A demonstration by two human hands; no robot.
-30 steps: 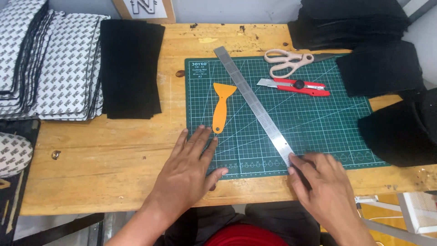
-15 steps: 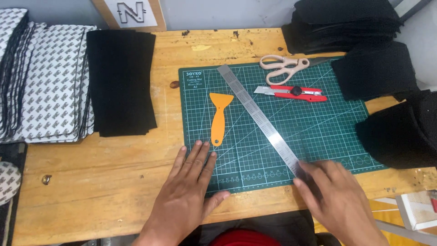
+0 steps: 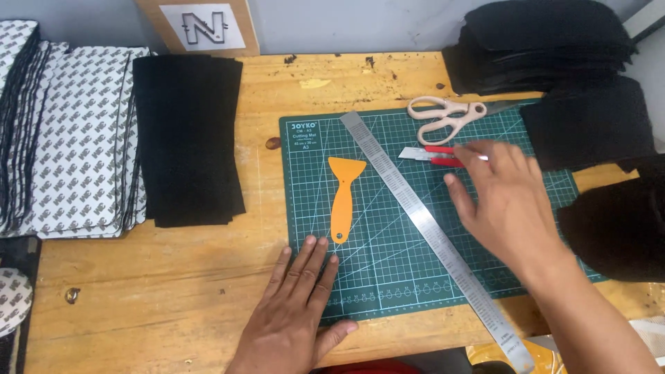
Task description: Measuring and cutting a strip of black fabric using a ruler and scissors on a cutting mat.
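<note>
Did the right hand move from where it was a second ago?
Yes. The right hand left the near end of the steel ruler and went up the green cutting mat, away from the person, to the red utility knife by the scissors.

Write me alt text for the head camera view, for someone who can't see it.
Seen from above, a person's right hand reaches over a green cutting mat toward a red utility knife, while the left hand lies flat on the mat's lower left corner. A steel ruler, orange scraper and scissors lie on the mat.
</note>
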